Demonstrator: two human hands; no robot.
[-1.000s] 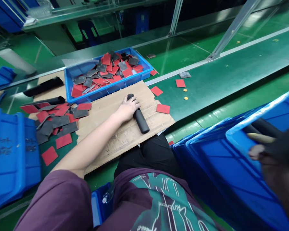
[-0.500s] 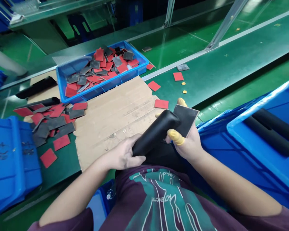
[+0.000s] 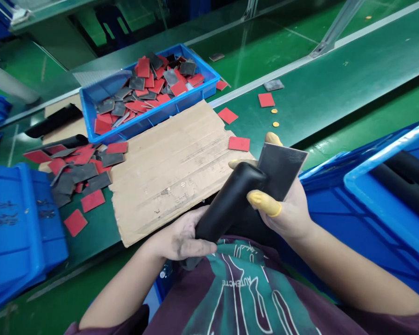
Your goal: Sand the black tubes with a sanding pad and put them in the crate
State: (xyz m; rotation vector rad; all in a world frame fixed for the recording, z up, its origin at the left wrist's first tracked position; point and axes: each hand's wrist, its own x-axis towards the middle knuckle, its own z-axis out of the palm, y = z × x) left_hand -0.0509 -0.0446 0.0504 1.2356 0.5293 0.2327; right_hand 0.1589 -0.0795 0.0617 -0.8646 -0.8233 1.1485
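Note:
My left hand (image 3: 186,237) is wrapped round the lower end of a smooth black tube (image 3: 226,200), which slants up to the right in front of my shirt. At the tube's upper end, my right hand (image 3: 291,211) grips a thin, dark grey square pad (image 3: 282,167) and has yellow covers on its thumb and some fingers. The pad's edge lies against or right beside the tube's rounded end; exact contact is hard to make out. Part of the right fingers is hidden behind tube and pad.
A flat cardboard sheet (image 3: 171,172) lies on the green bench (image 3: 321,97). Behind it, a blue tray (image 3: 153,122) holds many red and grey pads. A loose pad pile (image 3: 80,174) lies left, near a blue bin (image 3: 14,223). Another blue bin (image 3: 356,186) with black tubes stands right.
The head view has shifted a little. Both hands, with the tube and pad, appear slightly farther right; the pad shows larger and stays at the tube's end.

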